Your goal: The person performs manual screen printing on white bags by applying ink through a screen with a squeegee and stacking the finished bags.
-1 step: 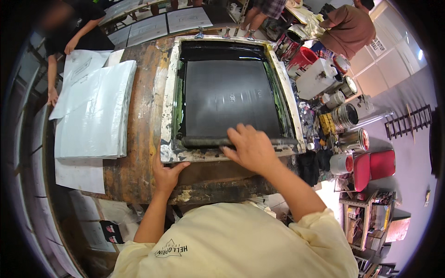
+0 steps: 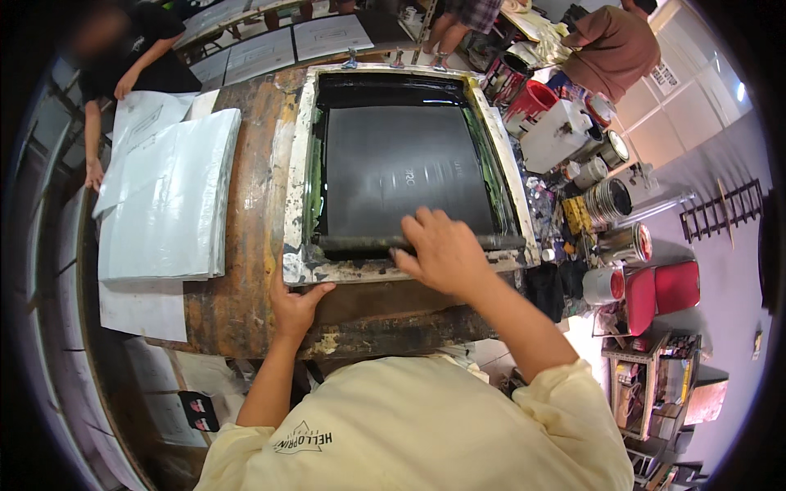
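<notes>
My right hand (image 2: 446,252) – gripping the dark squeegee (image 2: 354,244) across the near end of the inked screen (image 2: 393,147) | my left hand (image 2: 296,311) – at the near-left corner of the pale frame (image 2: 295,200), fingers partly hidden, so I can't tell whether it grips | frame lies on the bench (image 2: 248,204), right of the white sheets (image 2: 168,204)

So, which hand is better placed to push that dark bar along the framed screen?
Probably the right hand: it already grasps the dark bar near its middle. The left hand is at the frame's lower-left corner, away from the bar.
</notes>
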{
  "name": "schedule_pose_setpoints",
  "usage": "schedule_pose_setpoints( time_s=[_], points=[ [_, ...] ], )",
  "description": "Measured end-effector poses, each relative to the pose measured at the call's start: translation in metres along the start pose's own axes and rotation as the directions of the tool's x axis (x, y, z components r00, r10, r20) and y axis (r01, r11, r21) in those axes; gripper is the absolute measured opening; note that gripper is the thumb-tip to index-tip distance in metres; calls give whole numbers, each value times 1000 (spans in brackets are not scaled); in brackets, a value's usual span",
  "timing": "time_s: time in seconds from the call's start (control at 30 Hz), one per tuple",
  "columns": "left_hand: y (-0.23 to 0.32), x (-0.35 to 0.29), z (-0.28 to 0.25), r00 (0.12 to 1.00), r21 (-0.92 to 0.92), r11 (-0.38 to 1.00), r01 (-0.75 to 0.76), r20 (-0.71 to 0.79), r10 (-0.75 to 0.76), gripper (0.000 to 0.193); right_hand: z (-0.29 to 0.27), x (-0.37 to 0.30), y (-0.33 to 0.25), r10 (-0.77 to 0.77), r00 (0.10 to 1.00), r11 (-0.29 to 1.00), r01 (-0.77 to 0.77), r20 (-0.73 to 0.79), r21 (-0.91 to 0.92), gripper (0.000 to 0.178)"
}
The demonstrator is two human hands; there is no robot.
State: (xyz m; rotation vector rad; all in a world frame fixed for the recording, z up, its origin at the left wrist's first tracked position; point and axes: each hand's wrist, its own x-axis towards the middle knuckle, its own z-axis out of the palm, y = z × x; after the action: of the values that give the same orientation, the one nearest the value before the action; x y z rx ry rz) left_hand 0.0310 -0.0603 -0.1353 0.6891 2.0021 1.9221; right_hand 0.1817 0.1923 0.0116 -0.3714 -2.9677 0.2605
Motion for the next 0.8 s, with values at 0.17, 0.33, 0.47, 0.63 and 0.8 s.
schedule_pose_setpoints(
  time_s=[0.17,0.33,0.47,0.63,0.8],
  points=[
    [66,27,11,978,-63,981,-185,-115,177,83,-47,8,0,-87,969,995,72,-233,-73,33],
    [120,66,21,916,-140,912,-386,-176,360,104,-106,61,1,-207,788,963,61,-579,-261,27],
    [97,45,41,931,621,702,-350,151,331,117,-149,100,5,-263,711,950,74,-652,-303,28],
    [32,-9,49,962,924,292,-249,272,-41,119,-178,117,8,-355,631,933,192,-689,-305,39],
    [41,-2,55,955,918,339,-208,266,-134,118,-199,140,-2,-185,724,982,154,-665,-105,43]
  ],
)
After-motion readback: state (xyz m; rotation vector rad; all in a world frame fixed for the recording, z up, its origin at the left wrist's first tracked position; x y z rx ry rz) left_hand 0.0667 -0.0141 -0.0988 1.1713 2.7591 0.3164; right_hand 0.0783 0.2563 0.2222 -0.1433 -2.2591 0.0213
